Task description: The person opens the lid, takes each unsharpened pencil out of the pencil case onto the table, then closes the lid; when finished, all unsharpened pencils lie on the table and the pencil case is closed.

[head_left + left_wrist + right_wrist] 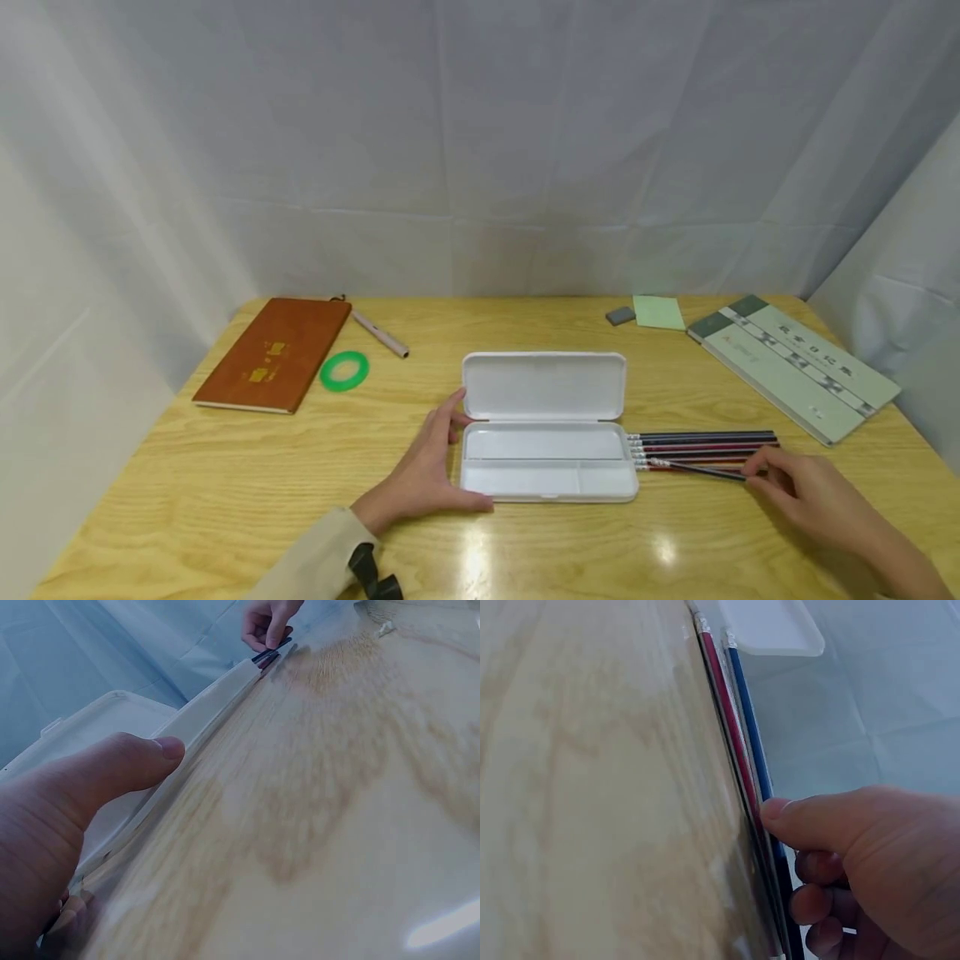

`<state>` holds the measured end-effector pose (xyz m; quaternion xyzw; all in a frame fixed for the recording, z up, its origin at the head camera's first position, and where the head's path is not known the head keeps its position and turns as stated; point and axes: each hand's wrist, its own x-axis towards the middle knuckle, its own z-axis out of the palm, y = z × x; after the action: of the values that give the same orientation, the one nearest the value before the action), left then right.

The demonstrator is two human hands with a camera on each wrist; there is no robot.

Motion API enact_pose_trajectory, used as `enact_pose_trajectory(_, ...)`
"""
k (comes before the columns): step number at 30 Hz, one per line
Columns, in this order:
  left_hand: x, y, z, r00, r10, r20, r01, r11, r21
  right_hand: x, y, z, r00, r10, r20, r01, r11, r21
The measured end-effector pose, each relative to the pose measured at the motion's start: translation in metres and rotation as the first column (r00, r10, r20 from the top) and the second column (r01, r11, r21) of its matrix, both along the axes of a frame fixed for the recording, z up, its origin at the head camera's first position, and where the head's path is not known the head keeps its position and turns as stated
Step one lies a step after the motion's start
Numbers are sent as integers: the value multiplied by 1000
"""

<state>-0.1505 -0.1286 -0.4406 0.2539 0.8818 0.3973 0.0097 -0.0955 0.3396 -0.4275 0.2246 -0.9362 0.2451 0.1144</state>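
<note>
A pale grey cloth backdrop hangs behind and beside a yellow wooden desk [225, 500]. At its middle lies a white pencil case [546, 450], lid folded open towards the back, its tray divided into compartments. The left hand [431, 462] rests at the case's left end, thumb along the near edge and fingers curled round the end by the hinge, holding it. Just to the right of the case lies a row of pencils [701, 447], side by side, their eraser ends towards the case. The right hand [806, 492] is at the far tips of that row, and its thumb and fingers pinch one dark pencil [697, 470], which lies slanted across the front of the row. In the right wrist view the thumb presses against the pencils' side.

At the back left are a brown notebook [273, 354], a green tape ring [344, 370] and a pen [380, 334]. At the back right are a grey eraser [620, 316], a green notepad [658, 312] and a pale green book [795, 367].
</note>
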Motion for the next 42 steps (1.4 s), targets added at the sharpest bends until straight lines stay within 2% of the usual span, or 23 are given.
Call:
enact_pose_trajectory(6, -1, 0, 0, 1000, 0, 3, 0, 1000, 5, 0, -2, -4, 999, 39, 7, -39, 999, -2)
enact_pose_trajectory(11, -1, 0, 0, 1000, 4, 1, -4, 1000, 5, -2, -11, -2, 1000, -5, -8, 5, 1000, 15)
enact_pose_trajectory(15, -1, 0, 0, 1000, 7, 5, -7, 1000, 6, -6, -22, 0, 1000, -23, 14, 22, 999, 36)
enact_pose_trajectory(19, 0, 0, 1, 1000, 3, 11, -3, 1000, 3, -12, -35, 5, 998, 28, 53, -30, 999, 43)
enact_pose_trajectory(23, 0, 0, 2, 1000, 3, 17, -3, 1000, 3, -23, -56, 18, 985, 76, 157, -82, 996, 38)
enact_pose_trajectory(26, 1, 0, 3, 1000, 6, 22, -6, 1000, 2, -33, -78, 25, 974, 99, 203, -108, 994, 35)
enact_pose_trajectory(32, 1, 1, 2, 1000, -1, 15, 1, 1000, 2, -46, -124, 28, 969, 168, 180, -180, 982, 54)
enact_pose_trajectory(37, 1, 1, 2, 1000, 3, 12, -3, 1000, 4, -52, -158, 22, 947, 284, 151, -298, 951, 81)
enact_pose_trajectory(42, 1, 0, 2, 1000, 4, 5, -4, 1000, 2, -55, -174, 17, 932, 327, 153, -344, 933, 101)
